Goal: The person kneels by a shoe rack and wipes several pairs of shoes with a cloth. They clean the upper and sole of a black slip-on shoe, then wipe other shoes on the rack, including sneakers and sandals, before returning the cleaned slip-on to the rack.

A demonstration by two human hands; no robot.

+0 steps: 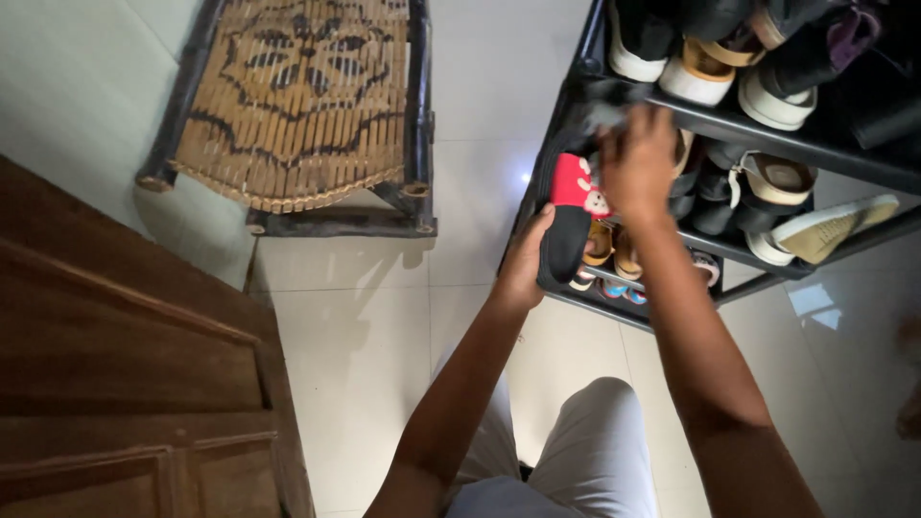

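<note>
My left hand (528, 259) grips the heel end of a black slipper with a red patterned top (568, 216), holding it against the left end of a black metal shoe rack (825, 153). My right hand (638, 163) reaches onto the rack's middle shelf, its fingers closed over a dark piece of footwear (600, 115) that is mostly hidden and blurred. Both hands are close together at the rack's left side. Several shoes fill the shelves around them.
White-soled shoes (700, 72) line the top shelf, and a tan shoe (830, 230) sticks out at the right. A bamboo-slat seat with a dark frame (302, 96) stands at the upper left. A brown wooden cabinet (125, 364) is at the lower left, on pale floor tiles (384, 326).
</note>
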